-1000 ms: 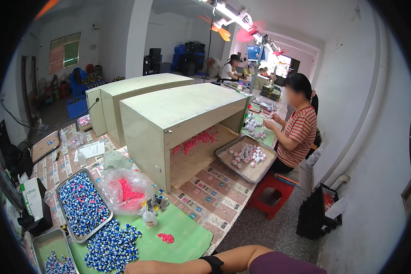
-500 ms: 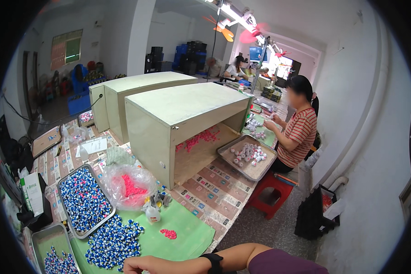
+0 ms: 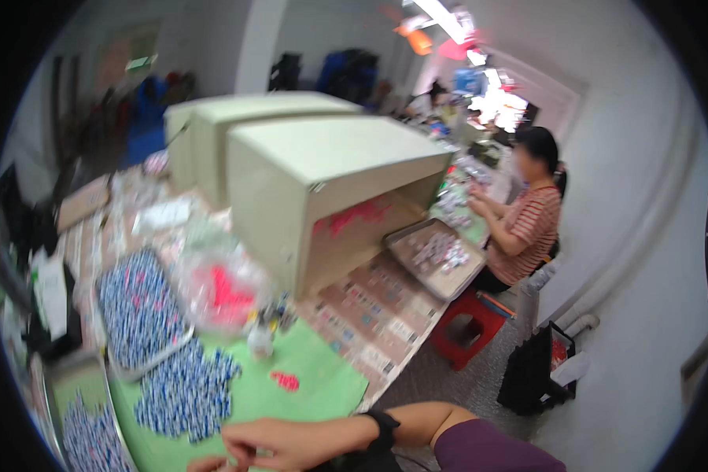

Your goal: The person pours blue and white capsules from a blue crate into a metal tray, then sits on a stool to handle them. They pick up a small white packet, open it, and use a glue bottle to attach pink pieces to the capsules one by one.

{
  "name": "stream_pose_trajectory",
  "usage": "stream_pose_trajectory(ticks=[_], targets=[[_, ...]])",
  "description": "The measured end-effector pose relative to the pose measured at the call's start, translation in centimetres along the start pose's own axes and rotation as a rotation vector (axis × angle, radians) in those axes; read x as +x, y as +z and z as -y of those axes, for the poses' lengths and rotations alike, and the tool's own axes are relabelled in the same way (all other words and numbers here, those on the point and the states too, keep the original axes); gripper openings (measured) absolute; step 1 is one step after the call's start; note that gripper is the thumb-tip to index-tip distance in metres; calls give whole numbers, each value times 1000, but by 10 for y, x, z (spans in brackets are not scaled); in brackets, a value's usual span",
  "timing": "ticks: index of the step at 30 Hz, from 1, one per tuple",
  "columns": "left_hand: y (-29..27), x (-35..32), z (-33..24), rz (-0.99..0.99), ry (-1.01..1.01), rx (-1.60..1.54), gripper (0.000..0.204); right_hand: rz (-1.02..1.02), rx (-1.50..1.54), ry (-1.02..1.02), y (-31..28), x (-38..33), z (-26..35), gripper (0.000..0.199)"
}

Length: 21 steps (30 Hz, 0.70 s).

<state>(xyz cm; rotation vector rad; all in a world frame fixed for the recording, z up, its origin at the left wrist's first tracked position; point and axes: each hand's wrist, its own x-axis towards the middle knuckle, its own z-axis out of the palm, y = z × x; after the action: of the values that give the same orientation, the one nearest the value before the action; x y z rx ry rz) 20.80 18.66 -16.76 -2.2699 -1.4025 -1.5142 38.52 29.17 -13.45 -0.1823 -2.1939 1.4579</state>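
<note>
My right hand (image 3: 279,442) reaches in from the lower right, with a black band on its wrist and a purple sleeve behind it. Its fingers curl together just below a loose pile of small blue-and-white pieces (image 3: 185,389) on a green mat (image 3: 322,385). The picture is blurred, so I cannot tell if anything is pinched. Only a sliver of my left hand (image 3: 202,464) shows at the lower edge, close to the right fingertips. A few small red pieces (image 3: 285,381) lie on the mat above the hand.
A metal tray of blue-and-white pieces (image 3: 138,307), a clear bag of red pieces (image 3: 220,287) and a small bottle (image 3: 259,340) stand behind the mat. Large cream boxes (image 3: 322,181) fill mid-table. A person in a striped shirt (image 3: 531,228) works at a tray (image 3: 436,256); red stool (image 3: 468,330) below.
My head has turned, so the table has shifted and the picture is now blurred. My right hand has reached further left along the lower edge, toward the blue-and-white pile.
</note>
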Motion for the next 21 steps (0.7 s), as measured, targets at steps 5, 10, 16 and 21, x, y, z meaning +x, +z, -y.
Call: stream_pose_trajectory(ticks=[5,10,16,21], targets=[[15,-7,9,37,-122,-145,33,-38,-164,-31,5,-8,-12,14],[1,-21,1,-36,-300,-241,26,58,-312,93,7,4,3,23],[-6,-38,19,-127,-472,-330,23,101,-589,163,-6,20,-21,19],[-9,-47,22,-197,-624,-517,22,127,-751,111,-1,28,-27,16]])
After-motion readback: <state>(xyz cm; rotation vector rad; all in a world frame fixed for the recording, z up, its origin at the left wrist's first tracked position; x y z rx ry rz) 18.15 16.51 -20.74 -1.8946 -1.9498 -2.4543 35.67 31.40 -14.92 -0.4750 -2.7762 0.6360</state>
